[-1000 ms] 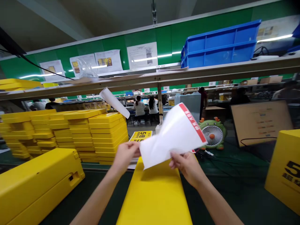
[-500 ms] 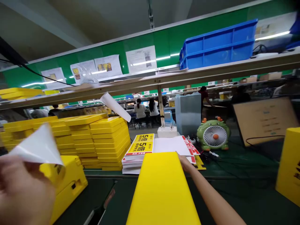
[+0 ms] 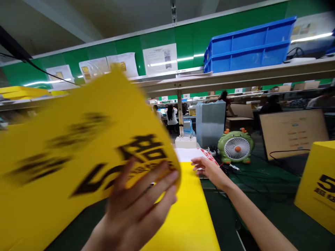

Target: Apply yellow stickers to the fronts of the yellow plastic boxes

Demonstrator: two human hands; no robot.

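A large yellow printed sheet with bold black characters [image 3: 78, 150] fills the left half of the view, blurred and tilted, close to the camera. The left hand [image 3: 138, 212] is under its lower right edge with fingers [image 3: 159, 184] spread wide and flat against it; whether the thumb pinches the sheet from behind cannot be told. Beneath lies a long yellow plastic panel [image 3: 191, 216] running away over the dark green workbench [image 3: 261, 195].

The right hand [image 3: 209, 169] reaches past the panel's far end, fingers loosely extended and open, resting on a white sheet with a red printed edge [image 3: 193, 154] atop a stack; it grips nothing visibly.

On the overhead shelf sit two stacked blue plastic crates [image 3: 248, 48], contents hidden. Just right of the stack stands a small green desk fan [image 3: 237, 146], then a tilted brown board [image 3: 293, 134] and a yellow printed box [image 3: 316, 184]. Open bench lies between the panel and that box.
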